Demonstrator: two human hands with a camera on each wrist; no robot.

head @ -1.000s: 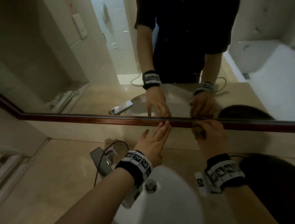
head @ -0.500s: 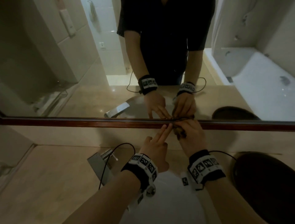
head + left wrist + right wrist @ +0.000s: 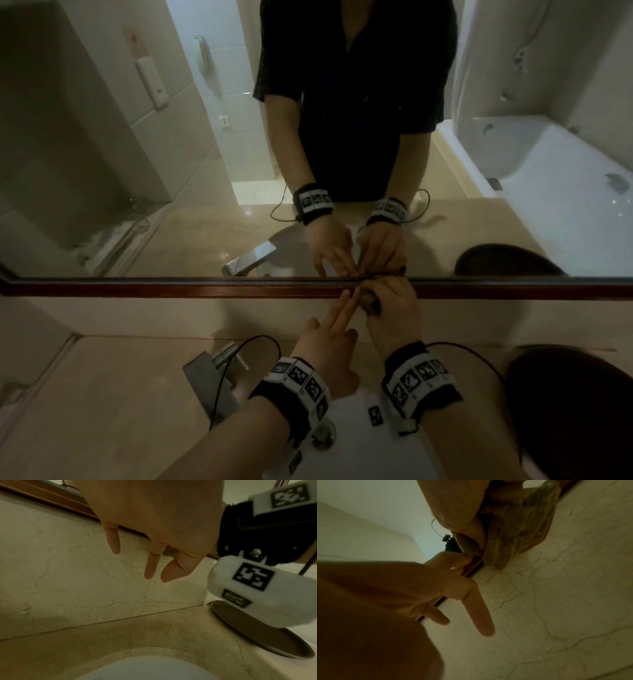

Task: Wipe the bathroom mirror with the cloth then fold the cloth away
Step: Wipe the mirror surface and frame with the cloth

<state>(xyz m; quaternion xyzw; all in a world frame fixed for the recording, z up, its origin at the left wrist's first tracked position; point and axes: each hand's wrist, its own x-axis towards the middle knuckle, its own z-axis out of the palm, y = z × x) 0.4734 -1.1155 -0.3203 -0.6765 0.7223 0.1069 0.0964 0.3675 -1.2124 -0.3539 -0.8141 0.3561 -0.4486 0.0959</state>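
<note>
The mirror [image 3: 164,164] has a red-brown wooden frame [image 3: 171,288] along its lower edge. My right hand [image 3: 394,310] grips a bunched brownish cloth [image 3: 371,304] and presses it against that frame. The right wrist view shows the cloth [image 3: 518,524] wadded in my fingers right at the frame [image 3: 473,566]. My left hand [image 3: 337,320] is just left of it, index and middle fingers straight and touching the frame beside the cloth, the other fingers bent. A scrap of cloth [image 3: 169,551] shows behind fingers in the left wrist view.
Below the mirror is a marble backsplash [image 3: 137,315] and a counter [image 3: 102,411]. A white basin [image 3: 359,452] lies under my wrists, with a chrome tap [image 3: 212,380] to its left. A dark oval dish [image 3: 565,394] sits on the counter at the right. A black cable [image 3: 250,346] loops over the tap.
My right hand has slid the cloth left along the frame until it meets my left fingers. The left hand went from flat fingers to two straight ones.
</note>
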